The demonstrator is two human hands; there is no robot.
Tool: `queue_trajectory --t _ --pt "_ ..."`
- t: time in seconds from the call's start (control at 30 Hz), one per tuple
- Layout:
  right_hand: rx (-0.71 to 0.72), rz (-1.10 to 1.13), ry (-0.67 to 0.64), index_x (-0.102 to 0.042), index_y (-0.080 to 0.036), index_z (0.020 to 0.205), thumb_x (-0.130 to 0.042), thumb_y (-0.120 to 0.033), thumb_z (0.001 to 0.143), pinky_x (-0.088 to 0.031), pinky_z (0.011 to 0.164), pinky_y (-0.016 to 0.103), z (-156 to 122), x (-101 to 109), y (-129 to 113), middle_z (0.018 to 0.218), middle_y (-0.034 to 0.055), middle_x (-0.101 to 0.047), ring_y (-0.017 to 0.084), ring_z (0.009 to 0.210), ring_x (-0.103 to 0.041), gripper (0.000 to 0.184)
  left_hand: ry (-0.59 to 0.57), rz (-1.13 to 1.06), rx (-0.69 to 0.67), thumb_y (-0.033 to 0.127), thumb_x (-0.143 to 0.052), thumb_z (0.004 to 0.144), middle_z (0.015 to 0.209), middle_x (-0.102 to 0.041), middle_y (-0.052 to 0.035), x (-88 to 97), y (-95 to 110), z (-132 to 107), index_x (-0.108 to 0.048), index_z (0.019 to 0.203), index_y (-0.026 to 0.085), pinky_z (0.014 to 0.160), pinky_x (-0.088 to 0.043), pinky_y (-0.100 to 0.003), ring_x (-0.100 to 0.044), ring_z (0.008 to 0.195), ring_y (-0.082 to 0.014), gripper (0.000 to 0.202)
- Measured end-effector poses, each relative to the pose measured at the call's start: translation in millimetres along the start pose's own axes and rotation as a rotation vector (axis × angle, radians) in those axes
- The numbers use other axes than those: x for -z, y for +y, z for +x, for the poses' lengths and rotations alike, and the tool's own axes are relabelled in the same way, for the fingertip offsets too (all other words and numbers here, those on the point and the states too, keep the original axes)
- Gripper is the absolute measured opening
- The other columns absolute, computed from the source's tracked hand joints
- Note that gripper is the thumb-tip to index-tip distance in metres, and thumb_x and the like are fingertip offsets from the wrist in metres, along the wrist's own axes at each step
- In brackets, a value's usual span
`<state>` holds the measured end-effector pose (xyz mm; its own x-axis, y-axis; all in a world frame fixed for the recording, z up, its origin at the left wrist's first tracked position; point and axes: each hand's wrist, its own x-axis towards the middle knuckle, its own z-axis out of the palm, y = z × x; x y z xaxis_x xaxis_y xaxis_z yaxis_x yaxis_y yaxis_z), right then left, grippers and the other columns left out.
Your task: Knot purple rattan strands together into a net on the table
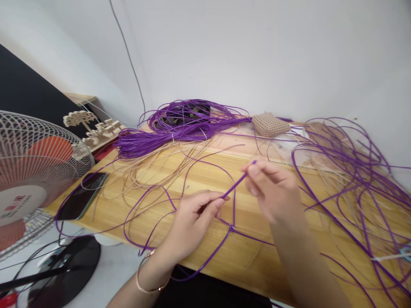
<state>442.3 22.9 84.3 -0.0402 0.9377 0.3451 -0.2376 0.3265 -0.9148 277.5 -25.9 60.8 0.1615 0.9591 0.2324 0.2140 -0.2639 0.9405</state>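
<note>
A slim purple strand (236, 184) stretches straight in mid-scene, slanting from near left to far right, while on its near side sits a small knot (231, 229) of the same purple, with lengths leading off far, right and near left, the two perhaps being joined.

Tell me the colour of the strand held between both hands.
The strand is purple, seen best in the head view.
</note>
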Motion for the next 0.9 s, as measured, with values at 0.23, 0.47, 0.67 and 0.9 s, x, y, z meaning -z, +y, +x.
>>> queue_trajectory --t 0.23,0.47,0.67,0.9 --pt "-0.030 0.109 0.272 -0.064 -0.016 0.067 -0.078 -0.028 0.060 -0.026 0.036 0.014 35 45 -10 0.067 -0.0023 -0.057 0.000 0.040 -0.034 0.019 -0.267 0.384 -0.057 0.026 -0.044 0.091 0.076 -0.064 -0.0031 46.9 -4 4 -0.066 0.085 0.017 0.065 -0.042 -0.023 -0.056 0.070 -0.0129 0.025" --pt "-0.176 0.127 0.339 -0.061 -0.015 0.066 -0.075 -0.024 0.061 -0.021 0.034 0.013 47 45 -8 0.051 -0.0070 -0.040 0.000 0.037 -0.028 0.018 -0.360 0.429 -0.010 0.032 -0.042 0.091 0.075 -0.062 -0.0017 63.7 -21 11 -0.062 0.080 0.016 0.065 -0.040 -0.023 -0.054 0.069 -0.0126 0.028" --pt "-0.048 0.102 0.407 -0.056 -0.017 0.064 -0.072 -0.019 0.065 -0.014 0.034 0.019 74 96 -25 0.056 -0.0056 -0.047 0.001 0.038 -0.023 0.016 -0.380 0.363 0.083 0.034 -0.043 0.089 0.064 -0.054 0.0008 78.6 -26 12 -0.060 0.074 0.015 0.059 -0.037 -0.022 -0.047 0.060 -0.0106 0.030" --pt "-0.017 0.026 0.379 -0.060 -0.020 0.061 -0.081 -0.025 0.056 -0.010 0.038 0.022 73 109 -39 0.053 -0.0041 -0.045 0.002 0.041 -0.023 0.021 -0.497 0.182 0.241 0.039 -0.050 0.084 0.074 -0.064 -0.0022 89.9 -39 11 -0.063 0.081 0.015 0.064 -0.045 -0.024 -0.058 0.068 -0.0128 0.027"
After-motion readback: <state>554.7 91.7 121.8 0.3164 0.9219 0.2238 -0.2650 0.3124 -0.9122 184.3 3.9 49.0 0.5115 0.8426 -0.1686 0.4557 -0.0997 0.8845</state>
